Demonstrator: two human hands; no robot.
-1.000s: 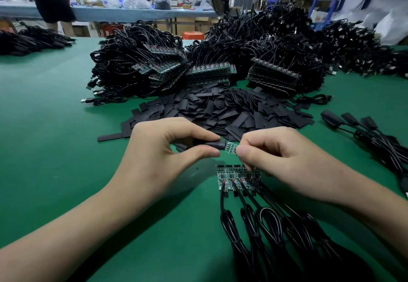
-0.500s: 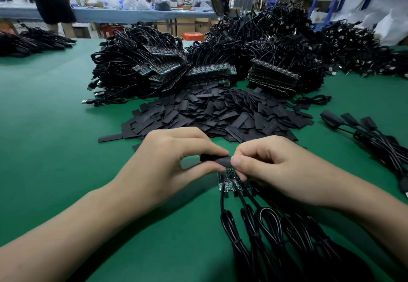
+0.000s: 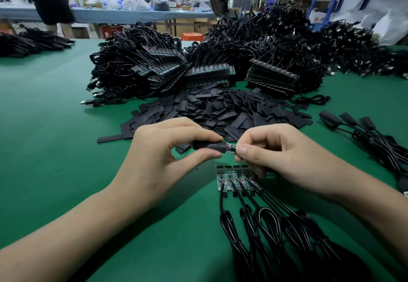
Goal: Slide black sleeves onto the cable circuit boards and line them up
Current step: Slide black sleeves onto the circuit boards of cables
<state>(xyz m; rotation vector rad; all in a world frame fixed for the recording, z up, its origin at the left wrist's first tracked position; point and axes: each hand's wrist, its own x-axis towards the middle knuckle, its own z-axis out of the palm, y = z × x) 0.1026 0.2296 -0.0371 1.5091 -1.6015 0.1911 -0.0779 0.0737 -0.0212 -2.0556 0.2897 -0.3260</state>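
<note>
Green matte surface (image 3: 55, 149); I see bare boards (image 3: 235, 177) rowed nearest, glossy cables (image 3: 254, 226) trailing; left hand (image 3: 159, 160) fingers pinch soft black sleeve (image 3: 209, 146), right hand (image 3: 284, 156) fingers pinch green board (image 3: 230, 149), its end hidden half-second ago. Flat sleeve pile (image 3: 220, 109) beyond.

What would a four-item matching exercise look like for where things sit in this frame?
1. held sleeve
2. bare boards row
3. loose sleeve heap
4. sleeved cables

A. far right on the green mat
B. pinched by left hand, partly over the board that right hand holds
C. flat on the mat, just nearer than the hands
D. on the mat beyond the hands

Pairs: 1-B, 2-C, 3-D, 4-A
</note>
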